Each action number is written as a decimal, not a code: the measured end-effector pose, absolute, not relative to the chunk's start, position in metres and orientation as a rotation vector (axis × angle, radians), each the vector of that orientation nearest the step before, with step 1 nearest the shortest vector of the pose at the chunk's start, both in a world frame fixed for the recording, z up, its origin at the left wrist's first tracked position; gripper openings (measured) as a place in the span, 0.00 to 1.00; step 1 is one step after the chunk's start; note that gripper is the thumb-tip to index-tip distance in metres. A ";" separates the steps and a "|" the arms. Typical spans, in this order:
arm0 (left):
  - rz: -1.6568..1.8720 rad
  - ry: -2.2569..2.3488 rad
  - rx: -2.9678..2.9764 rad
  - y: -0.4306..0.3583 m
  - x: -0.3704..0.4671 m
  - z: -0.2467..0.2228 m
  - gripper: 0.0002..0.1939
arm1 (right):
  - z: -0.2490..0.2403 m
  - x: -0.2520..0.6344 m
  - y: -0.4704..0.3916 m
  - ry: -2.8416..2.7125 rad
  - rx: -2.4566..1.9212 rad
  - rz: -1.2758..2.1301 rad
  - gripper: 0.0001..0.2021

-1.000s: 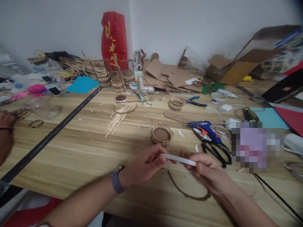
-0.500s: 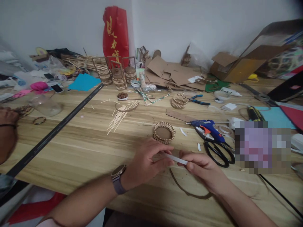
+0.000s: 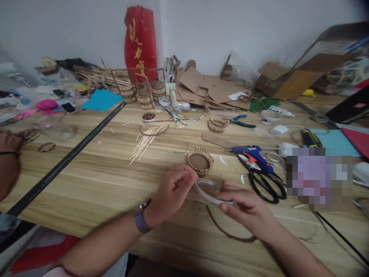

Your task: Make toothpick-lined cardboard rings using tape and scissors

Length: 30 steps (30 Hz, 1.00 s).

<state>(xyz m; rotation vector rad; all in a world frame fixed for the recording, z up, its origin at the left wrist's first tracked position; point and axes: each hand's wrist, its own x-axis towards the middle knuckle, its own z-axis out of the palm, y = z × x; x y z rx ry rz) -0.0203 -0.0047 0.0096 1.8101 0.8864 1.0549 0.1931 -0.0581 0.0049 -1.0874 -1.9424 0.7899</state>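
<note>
Two hands were over the near middle of the wooden table (image 3: 95,181), both on one thin white strip (image 3: 211,194) bent into a loop. Left hand (image 3: 173,190): fingers curled, tips pinched on the loop's left end; a watch (image 3: 141,219) with a grey-purple band sat on that wrist. Right hand (image 3: 245,206): fingers partly closed, thumb and forefinger gripping the loop's right side. The loop was held just above the tabletop, tilted, its opening facing up and toward the camera.

Just beyond the loop stood a small round basket (image 3: 200,161) of upright sticks with a brown disc base, near the left fingertips but apart from them. On the table beneath the right hand lay a curved brown cardboard strip (image 3: 227,234). To the right of the basket: a blue glue gun (image 3: 253,154) and black-handled scissors (image 3: 266,184), lying just beside each other; whether they touched could not be told. Small white scraps lay between the basket and the scissors.

Farther back: scattered bamboo sticks (image 3: 144,143), a second stick basket (image 3: 217,122), blue-handled pliers (image 3: 240,121), flat cardboard pieces (image 3: 207,90), an open cardboard box (image 3: 284,82), and a red bag (image 3: 140,38) against the wall. A black rail (image 3: 66,159) ran diagonally across the table's left part. Another person's arm (image 3: 8,161) showed at the left edge, blurred.
</note>
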 end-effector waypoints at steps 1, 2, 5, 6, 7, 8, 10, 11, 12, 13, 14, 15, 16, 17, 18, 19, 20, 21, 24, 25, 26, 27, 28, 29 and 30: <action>1.062 0.835 1.903 -0.006 -0.020 0.010 0.19 | 0.005 0.192 -0.058 -1.955 -1.085 0.772 0.19; 1.038 0.773 2.005 -0.008 -0.020 0.009 0.18 | 0.005 0.191 -0.059 -1.965 -1.078 0.758 0.18; 0.886 0.599 2.302 -0.013 -0.018 0.005 0.19 | 0.005 0.189 -0.059 -1.987 -1.054 0.759 0.15; 0.853 0.568 2.371 -0.014 -0.017 0.004 0.21 | 0.005 0.189 -0.060 -1.986 -1.052 0.779 0.14; 0.847 0.557 2.409 -0.015 -0.017 0.003 0.23 | 0.005 0.189 -0.060 -1.976 -1.051 0.810 0.13; 0.858 0.557 2.416 -0.015 -0.016 0.002 0.24 | 0.004 0.190 -0.060 -1.957 -1.053 0.851 0.13; 0.889 0.551 2.354 -0.013 -0.016 0.002 0.24 | 0.001 0.193 -0.061 -1.878 -1.046 0.960 0.13; 0.898 0.535 2.303 -0.012 -0.017 0.002 0.25 | 0.000 0.195 -0.061 -1.827 -1.031 1.023 0.14; 0.897 0.518 2.243 -0.011 -0.018 0.003 0.25 | -0.002 0.197 -0.061 -1.776 -1.009 1.086 0.14; 0.889 0.502 2.174 -0.010 -0.018 0.004 0.25 | -0.003 0.200 -0.061 -1.728 -0.983 1.149 0.14; 0.873 0.486 2.098 -0.008 -0.019 0.005 0.24 | -0.005 0.202 -0.061 -1.683 -0.953 1.205 0.14; 0.851 0.472 2.021 -0.007 -0.020 0.005 0.24 | -0.007 0.203 -0.060 -1.643 -0.922 1.249 0.14; 0.826 0.461 1.947 -0.007 -0.021 0.004 0.24 | -0.008 0.205 -0.060 -1.609 -0.894 1.283 0.14; 0.800 0.453 1.878 -0.006 -0.021 0.004 0.24 | -0.010 0.206 -0.060 -1.578 -0.870 1.310 0.15; 0.778 0.447 1.814 -0.006 -0.022 0.003 0.24 | -0.011 0.206 -0.060 -1.551 -0.855 1.335 0.15; 0.755 0.441 1.758 -0.005 -0.022 0.002 0.24 | -0.011 0.207 -0.061 -1.527 -0.847 1.354 0.16; 0.736 0.438 1.712 -0.005 -0.022 0.001 0.24 | -0.012 0.207 -0.061 -1.507 -0.843 1.371 0.17; 0.722 0.438 1.676 -0.005 -0.022 0.000 0.25 | -0.013 0.207 -0.062 -1.489 -0.847 1.387 0.18; 0.692 0.478 1.639 -0.005 -0.022 -0.001 0.26 | -0.015 0.210 -0.064 -1.426 -0.928 1.386 0.19; 0.677 0.512 1.651 -0.005 -0.022 -0.001 0.26 | -0.015 0.211 -0.065 -1.405 -0.973 1.377 0.19; 0.667 0.547 1.674 -0.006 -0.022 0.000 0.25 | -0.015 0.212 -0.066 -1.393 -1.023 1.370 0.20; 0.667 0.583 1.707 -0.006 -0.021 0.001 0.24 | -0.014 0.212 -0.067 -1.395 -1.070 1.362 0.20; 0.686 0.615 1.753 -0.007 -0.021 0.003 0.22 | -0.012 0.212 -0.067 -1.406 -1.110 1.352 0.20; 0.726 0.635 1.813 -0.008 -0.021 0.004 0.19 | -0.010 0.211 -0.067 -1.424 -1.146 1.332 0.21; 0.787 0.643 1.883 -0.010 -0.021 0.005 0.17 | -0.007 0.209 -0.067 -1.446 -1.183 1.301 0.21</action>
